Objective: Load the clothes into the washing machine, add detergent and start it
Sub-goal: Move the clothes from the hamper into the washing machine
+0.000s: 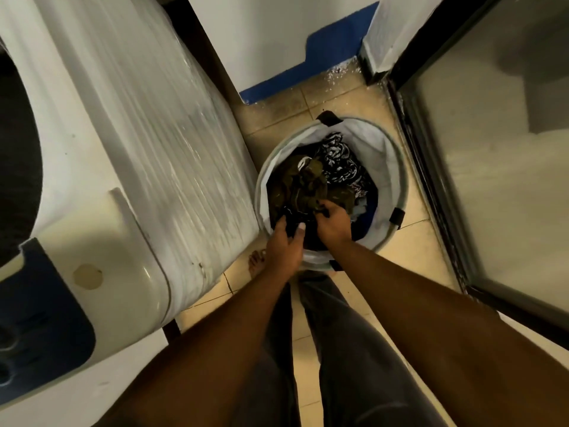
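Note:
A round white laundry basket (388, 167) stands on the tiled floor, filled with clothes: an olive-green garment (303, 183), a black-and-white patterned one (338, 161) and dark pieces. Both hands reach into it. My left hand (284, 245) grips a dark garment (291, 221) at the basket's near side. My right hand (334, 220) pinches the edge of the olive-green garment. The white top-loading washing machine (123, 149) stands to the left, its dark drum opening (15, 155) at the far left edge.
The machine's blue control panel (40, 328) is at lower left. A glass door with a dark frame (492, 149) runs along the right. A white wall with a blue base (308, 66) closes the back. My legs and a bare foot (257, 260) stand just behind the basket.

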